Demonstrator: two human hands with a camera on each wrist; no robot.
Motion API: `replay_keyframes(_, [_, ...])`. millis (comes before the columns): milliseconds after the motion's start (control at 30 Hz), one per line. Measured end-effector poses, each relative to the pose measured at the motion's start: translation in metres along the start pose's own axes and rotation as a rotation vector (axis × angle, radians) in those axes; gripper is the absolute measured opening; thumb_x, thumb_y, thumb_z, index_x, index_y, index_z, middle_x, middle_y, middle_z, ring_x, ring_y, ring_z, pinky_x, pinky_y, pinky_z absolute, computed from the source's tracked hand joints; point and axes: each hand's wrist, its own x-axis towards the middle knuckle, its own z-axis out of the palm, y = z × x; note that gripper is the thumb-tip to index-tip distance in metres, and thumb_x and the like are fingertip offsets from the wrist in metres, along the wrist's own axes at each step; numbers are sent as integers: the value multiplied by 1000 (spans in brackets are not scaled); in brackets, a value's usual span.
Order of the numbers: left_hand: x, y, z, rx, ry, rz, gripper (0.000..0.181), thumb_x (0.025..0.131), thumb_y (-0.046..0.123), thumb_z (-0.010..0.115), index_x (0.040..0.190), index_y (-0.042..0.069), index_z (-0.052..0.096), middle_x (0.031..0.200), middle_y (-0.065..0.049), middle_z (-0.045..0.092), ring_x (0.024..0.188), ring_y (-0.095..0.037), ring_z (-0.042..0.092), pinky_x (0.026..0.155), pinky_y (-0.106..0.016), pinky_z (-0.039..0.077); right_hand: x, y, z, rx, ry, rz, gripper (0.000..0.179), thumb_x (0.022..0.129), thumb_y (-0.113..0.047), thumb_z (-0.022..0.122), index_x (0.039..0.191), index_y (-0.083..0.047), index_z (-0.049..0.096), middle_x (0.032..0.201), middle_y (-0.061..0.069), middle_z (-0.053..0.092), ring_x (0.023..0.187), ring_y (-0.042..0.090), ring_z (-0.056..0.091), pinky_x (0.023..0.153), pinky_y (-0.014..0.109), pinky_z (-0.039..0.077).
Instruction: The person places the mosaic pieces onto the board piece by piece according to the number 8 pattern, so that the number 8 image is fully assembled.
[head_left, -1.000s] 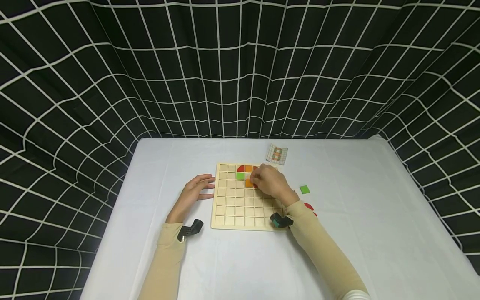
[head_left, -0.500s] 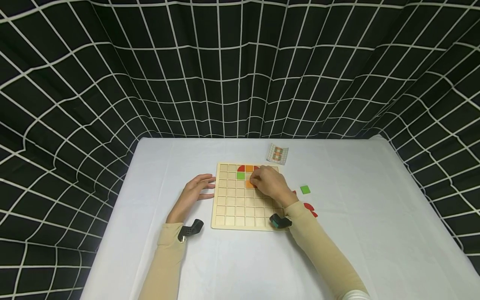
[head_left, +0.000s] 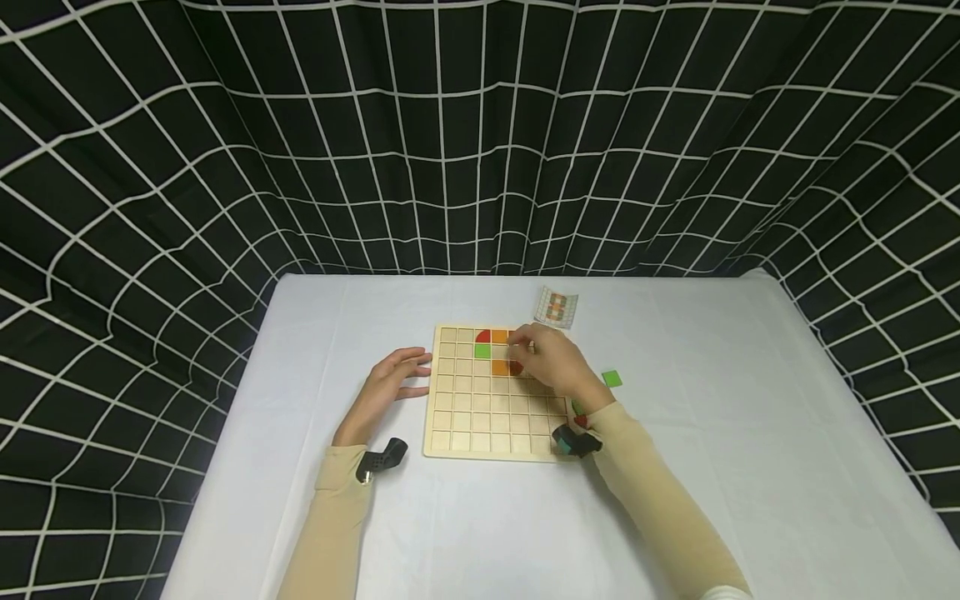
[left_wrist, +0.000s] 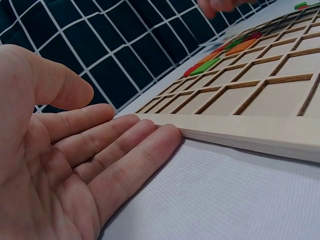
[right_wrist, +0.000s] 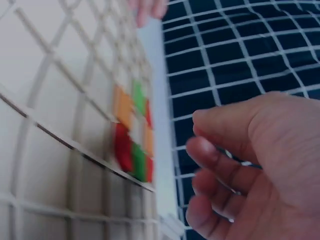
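Observation:
A pale wooden grid board (head_left: 459,421) lies on the table. In its far part sit a red quarter-round piece (head_left: 483,337), an orange square (head_left: 499,337), a green square (head_left: 483,351) and another orange square (head_left: 499,367). Beside the latter is a dark red piece (head_left: 517,367), partly under my right hand (head_left: 553,360). That hand hovers over the board with loosely bent fingers; in the right wrist view nothing shows between thumb and fingertips. My left hand (left_wrist: 95,155) lies palm sideways, fingers nearly straight, fingertips at the board's left edge.
A small printed pattern sheet (head_left: 556,308) lies behind the board. To the right is a loose green square (head_left: 612,378). Other red and green pieces (head_left: 581,421) are partly hidden by my right wrist. A black gridded curtain (head_left: 480,150) surrounds the table.
My right hand has risen off the pieces and shifted slightly right, its fingers parting from the red piece, which now shows more. My left hand stays still.

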Motion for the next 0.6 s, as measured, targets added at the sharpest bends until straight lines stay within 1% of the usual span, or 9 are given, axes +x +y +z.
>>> replay_keyframes(100, [0,0,0,0,1,-3,42,107,19,45,146,3,46,149,-16,53,131,-33,56,96,-36,63,-5,0,-17,68,-10,-30,26,102,-25,60,120,-10,72,116,5,72,84,20,59,68,30,52])
replay_keyframes(200, [0,1,0,2,3,-4,42,107,19,45,146,3,46,149,-16,53,130,-32,57,96,-36,63,-12,-1,-34,76,-30,-54,26,103,-23,60,121,-8,71,113,7,71,89,22,58,67,29,53])
replay_keyframes(400, [0,1,1,1,4,-8,41,107,20,45,145,4,47,148,-15,54,129,-31,57,96,-35,63,-24,3,-58,2,-47,-49,24,102,-19,60,120,-7,70,112,7,70,97,24,58,72,30,54])
replay_keyframes(500, [0,1,1,3,3,-6,41,107,20,45,145,4,48,148,-15,54,129,-32,57,96,-35,63,-29,10,-64,-42,-49,-38,22,102,-17,60,119,-7,71,114,8,70,98,25,58,74,30,54])
replay_keyframes(600, [-1,1,1,7,2,-6,41,108,20,44,145,4,48,148,-15,54,129,-32,57,96,-35,63,-35,18,-67,-73,-72,-14,23,102,-17,60,119,-6,71,112,8,70,97,25,58,73,30,55])
